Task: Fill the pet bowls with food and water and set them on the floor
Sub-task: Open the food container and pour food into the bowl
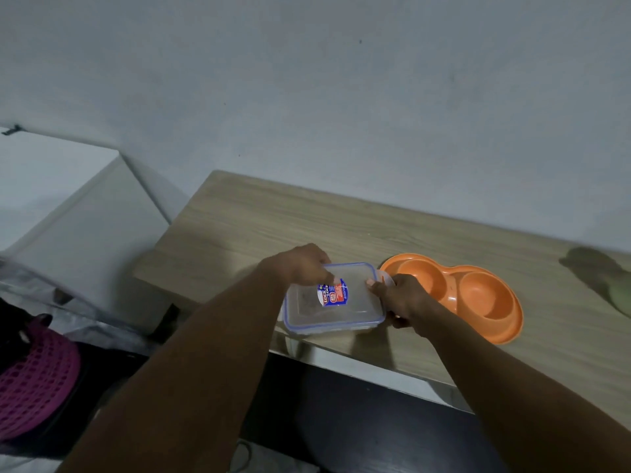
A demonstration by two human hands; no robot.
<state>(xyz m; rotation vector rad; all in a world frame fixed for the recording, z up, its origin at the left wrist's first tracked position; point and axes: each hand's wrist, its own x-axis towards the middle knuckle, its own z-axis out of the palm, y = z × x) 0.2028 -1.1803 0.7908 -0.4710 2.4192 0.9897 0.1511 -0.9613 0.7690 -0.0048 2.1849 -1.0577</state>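
A clear plastic food container with a blue-rimmed lid and a blue, red and white label sits near the front edge of the wooden table. My left hand grips its far left corner, fingers on the lid. My right hand holds its right side at the clip. Just to the right lies an orange double pet bowl with two round wells that look empty. What is inside the container cannot be made out.
A white cabinet stands left of the table. A purple mesh basket sits low at the far left. A blurred greenish object lies at the table's right edge. A plain wall rises behind.
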